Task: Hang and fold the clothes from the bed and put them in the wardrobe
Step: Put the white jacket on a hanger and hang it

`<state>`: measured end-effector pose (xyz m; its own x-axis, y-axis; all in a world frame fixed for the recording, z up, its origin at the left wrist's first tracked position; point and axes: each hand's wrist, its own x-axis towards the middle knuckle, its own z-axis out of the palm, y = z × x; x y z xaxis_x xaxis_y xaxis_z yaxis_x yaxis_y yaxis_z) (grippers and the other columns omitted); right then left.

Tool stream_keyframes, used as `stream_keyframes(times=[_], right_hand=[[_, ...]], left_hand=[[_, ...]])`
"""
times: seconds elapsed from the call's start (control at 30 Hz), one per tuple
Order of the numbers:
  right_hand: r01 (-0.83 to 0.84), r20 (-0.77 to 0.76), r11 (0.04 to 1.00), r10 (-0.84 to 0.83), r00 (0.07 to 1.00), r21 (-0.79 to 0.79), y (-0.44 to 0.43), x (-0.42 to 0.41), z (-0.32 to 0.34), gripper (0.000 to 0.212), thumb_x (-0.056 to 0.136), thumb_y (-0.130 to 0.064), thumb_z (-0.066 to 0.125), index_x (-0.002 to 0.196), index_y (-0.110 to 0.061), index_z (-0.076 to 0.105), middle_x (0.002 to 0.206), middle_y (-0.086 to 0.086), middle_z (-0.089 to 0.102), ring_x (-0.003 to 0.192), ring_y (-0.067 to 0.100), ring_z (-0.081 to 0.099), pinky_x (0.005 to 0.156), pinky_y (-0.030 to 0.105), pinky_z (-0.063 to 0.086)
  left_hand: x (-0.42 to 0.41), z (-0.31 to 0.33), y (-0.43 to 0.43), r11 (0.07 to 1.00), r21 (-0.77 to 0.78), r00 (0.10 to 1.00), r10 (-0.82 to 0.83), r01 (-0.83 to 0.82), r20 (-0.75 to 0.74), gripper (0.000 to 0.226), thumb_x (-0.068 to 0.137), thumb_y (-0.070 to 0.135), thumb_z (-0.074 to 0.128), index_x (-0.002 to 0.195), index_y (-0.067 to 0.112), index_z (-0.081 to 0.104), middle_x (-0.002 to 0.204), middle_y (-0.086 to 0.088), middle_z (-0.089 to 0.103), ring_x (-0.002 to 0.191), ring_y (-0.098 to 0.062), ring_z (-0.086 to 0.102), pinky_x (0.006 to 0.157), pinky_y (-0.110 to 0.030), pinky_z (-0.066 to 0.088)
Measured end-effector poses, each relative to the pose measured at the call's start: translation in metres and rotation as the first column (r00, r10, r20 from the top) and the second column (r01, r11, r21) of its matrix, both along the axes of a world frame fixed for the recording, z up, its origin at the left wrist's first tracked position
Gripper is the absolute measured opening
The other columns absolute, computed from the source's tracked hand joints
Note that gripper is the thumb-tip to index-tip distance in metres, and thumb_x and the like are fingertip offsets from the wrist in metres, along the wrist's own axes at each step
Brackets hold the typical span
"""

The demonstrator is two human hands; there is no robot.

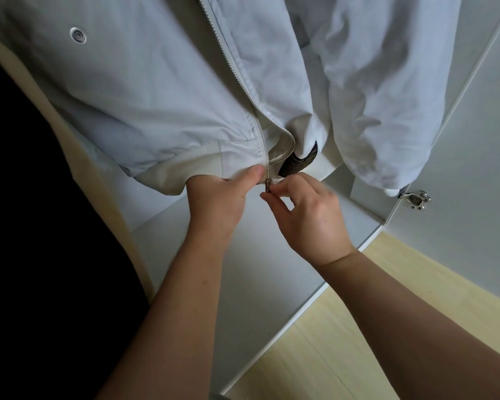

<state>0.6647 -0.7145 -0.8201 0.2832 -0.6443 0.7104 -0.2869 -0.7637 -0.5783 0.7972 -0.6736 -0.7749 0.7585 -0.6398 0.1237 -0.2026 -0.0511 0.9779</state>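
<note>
At the far left hangs a dark garment, edged by a cream strip of cloth. Next to it the pale grey jacket hangs inside the wardrobe, a round metal snap showing high on its left panel. Its ribbed white hem sits just above my hands. My left hand is clenched on that hem, thumb pressed flat beside the bottom of the zipper, holding the cloth taut. The zipper is closed in its upper length and split open at the lower end, and a black care label shows in the gap. My right hand pinches the small metal slider between thumb and forefinger, right at the base of the teeth and touching my left thumb tip. Further right the jacket's sleeve droops, its cuff near a metal door hinge. Below lies light wooden flooring.
</note>
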Motion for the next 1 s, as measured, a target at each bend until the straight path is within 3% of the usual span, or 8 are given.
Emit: stream_keyframes(times=[0.27, 0.4, 0.57, 0.8, 1.0], right_hand=[[0.004, 0.009, 1.0, -0.004, 1.0, 0.02, -0.0001, 0.0018, -0.0004, 0.014, 0.086, -0.008, 0.078, 0.084, 0.001, 0.068, 0.082, 0.009, 0.069, 0.074, 0.033, 0.068, 0.06, 0.047, 0.055], [0.015, 0.006, 1.0, -0.015, 1.0, 0.023, -0.002, 0.0018, 0.0, 0.014, 0.087, -0.008, 0.078, 0.083, 0.001, 0.067, 0.082, 0.01, 0.069, 0.074, 0.033, 0.068, 0.06, 0.047, 0.055], [0.019, -0.012, 1.0, -0.019, 1.0, -0.004, -0.0029, 0.001, 0.0005, 0.015, 0.087, -0.008, 0.077, 0.082, 0.002, 0.066, 0.08, 0.011, 0.067, 0.072, 0.035, 0.066, 0.057, 0.047, 0.054], [0.03, -0.051, 0.999, -0.032, 0.998, -0.042, -0.0026, 0.002, -0.0008, 0.016, 0.087, -0.007, 0.077, 0.08, 0.002, 0.066, 0.077, 0.013, 0.066, 0.069, 0.037, 0.064, 0.055, 0.046, 0.053], [0.032, -0.041, 0.999, -0.032, 0.999, -0.007, 0.0001, 0.0064, 0.001, 0.017, 0.087, -0.009, 0.077, 0.08, 0.002, 0.066, 0.078, 0.012, 0.067, 0.07, 0.037, 0.064, 0.055, 0.047, 0.053]], left_hand=[[0.0021, -0.0013, -0.0005, 1.0, -0.003, 1.0, 0.004, -0.004, 0.016, 0.021, 0.062, 0.028, 0.09, 0.069, 0.015, 0.075, 0.073, 0.016, 0.075, 0.067, 0.001, 0.069, 0.059, -0.012, 0.05], [0.0032, -0.0026, -0.0006, 1.0, 0.029, 1.0, 0.012, -0.012, 0.013, 0.029, 0.059, 0.034, 0.091, 0.068, 0.011, 0.075, 0.067, 0.015, 0.072, 0.059, -0.002, 0.065, 0.054, -0.014, 0.049], [0.0041, -0.0026, 0.0003, 0.999, 0.037, 0.999, 0.001, -0.003, 0.036, 0.027, 0.057, 0.033, 0.09, 0.07, 0.016, 0.076, 0.067, 0.012, 0.073, 0.058, -0.005, 0.065, 0.055, -0.015, 0.052], [0.0035, -0.0048, -0.0028, 0.999, 0.031, 0.997, 0.033, -0.035, 0.07, 0.045, 0.055, 0.037, 0.089, 0.073, 0.001, 0.069, 0.062, 0.01, 0.064, 0.054, -0.008, 0.058, 0.052, -0.02, 0.051], [0.0057, -0.0053, -0.0032, 0.999, 0.034, 0.996, 0.028, -0.031, 0.082, 0.049, 0.054, 0.038, 0.088, 0.073, -0.001, 0.066, 0.064, 0.01, 0.063, 0.055, -0.01, 0.058, 0.054, -0.022, 0.051]])
